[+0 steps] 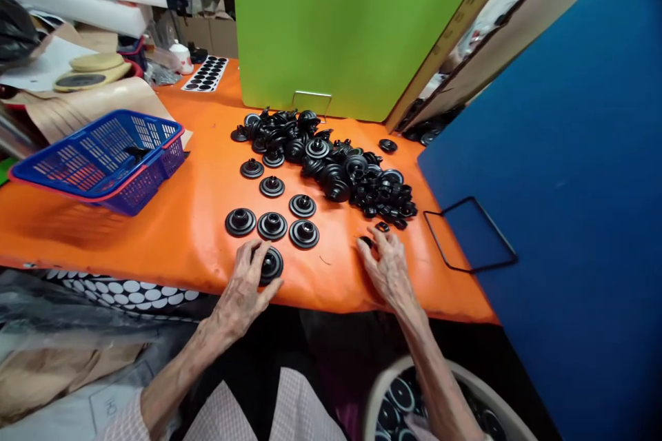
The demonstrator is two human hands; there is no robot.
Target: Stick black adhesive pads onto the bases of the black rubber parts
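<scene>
On the orange table, my left hand [248, 287] curls its fingers round the rim of a black round disc [271, 264] near the front edge. My right hand [383, 258], further right, pinches a small black ring [366, 242] at the table surface. Another small black piece [382, 227] lies by its fingertips. Behind my left hand, several black discs with raised centres [272, 225] lie spread out separately. A heap of black discs [294, 141] stretches across the middle, with a pile of small black rings [385, 196] at its right end.
A blue basket [145, 182] stands on the orange table [201, 220] at the left. A green panel [352, 21] rises behind the heap. At the right leans a blue panel [563, 172] with a wire handle [486, 267]. Below the front edge is a round tub [375, 396] holding black discs.
</scene>
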